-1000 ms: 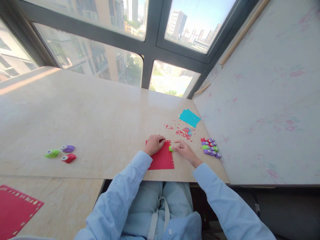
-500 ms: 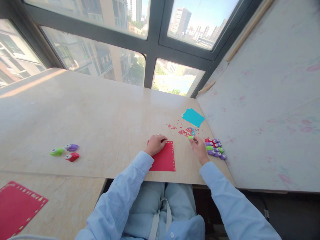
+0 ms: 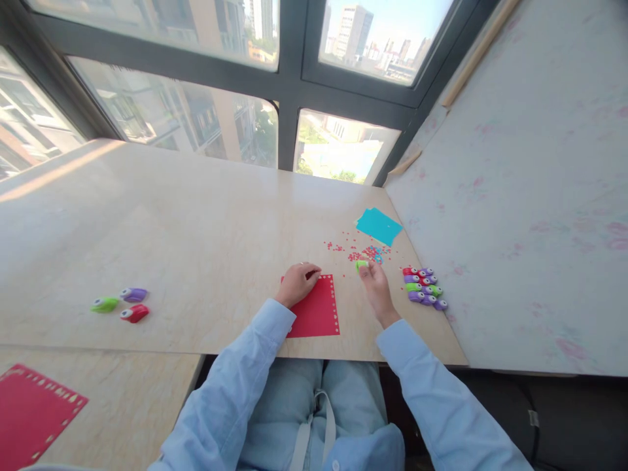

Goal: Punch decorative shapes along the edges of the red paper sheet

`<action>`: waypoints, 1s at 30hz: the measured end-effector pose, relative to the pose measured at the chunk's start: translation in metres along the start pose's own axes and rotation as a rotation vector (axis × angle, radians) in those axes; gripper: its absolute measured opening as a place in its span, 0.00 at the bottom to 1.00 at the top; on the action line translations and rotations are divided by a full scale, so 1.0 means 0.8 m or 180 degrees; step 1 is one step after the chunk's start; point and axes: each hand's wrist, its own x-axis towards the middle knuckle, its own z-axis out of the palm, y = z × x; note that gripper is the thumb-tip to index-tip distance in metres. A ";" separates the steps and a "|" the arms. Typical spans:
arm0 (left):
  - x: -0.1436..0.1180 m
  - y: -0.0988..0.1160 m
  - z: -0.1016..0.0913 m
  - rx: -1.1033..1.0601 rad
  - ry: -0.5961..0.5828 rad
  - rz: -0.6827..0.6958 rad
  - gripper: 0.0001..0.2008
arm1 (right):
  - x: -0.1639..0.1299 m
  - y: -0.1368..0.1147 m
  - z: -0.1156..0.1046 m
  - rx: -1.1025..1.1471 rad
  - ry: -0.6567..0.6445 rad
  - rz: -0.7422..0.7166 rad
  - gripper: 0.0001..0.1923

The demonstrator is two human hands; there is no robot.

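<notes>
A red sheet of paper [image 3: 316,314] with punched holes along its top and right edges lies in front of me near the table edge. My left hand [image 3: 297,285] rests on its upper left part, fingers curled and closed at the top edge; the fingertips are partly hidden. In my right hand [image 3: 377,292], a small green craft hole punch [image 3: 360,265] is pinched between thumb and fingers. It is to the right of the sheet's top corner, apart from the paper. Red and blue punched-out bits [image 3: 367,254] are scattered just beyond it.
Several purple, red and green craft punches [image 3: 424,288] are grouped at the right by the wall. Blue paper sheets [image 3: 379,226] lie farther back. Three more punches [image 3: 132,314] sit at the left. Another red punched sheet [image 3: 36,412] lies at the lower left.
My right hand has moved left with the green hole punch, away from the grouped punches and toward the red sheet. My left hand stays on the paper. The view has shifted slightly.
</notes>
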 end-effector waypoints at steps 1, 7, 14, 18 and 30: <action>0.000 0.001 0.000 0.0003 -0.0002 0.0000 0.09 | 0.001 0.000 -0.001 0.0138 0.0027 -0.0069 0.28; 0.001 0.003 0.000 0.0002 -0.0067 0.0019 0.08 | -0.010 0.005 -0.004 0.0362 -0.0771 0.0675 0.27; -0.001 0.004 0.000 0.0080 -0.0048 0.0003 0.08 | 0.005 -0.003 -0.011 0.1007 0.0159 0.0046 0.26; 0.000 0.004 0.001 0.0119 -0.0040 0.0040 0.08 | -0.007 -0.015 -0.010 0.1855 -0.0110 0.0629 0.15; 0.003 0.012 0.005 0.0212 -0.0099 0.0117 0.09 | -0.052 -0.051 0.033 0.2566 -0.1238 0.1612 0.12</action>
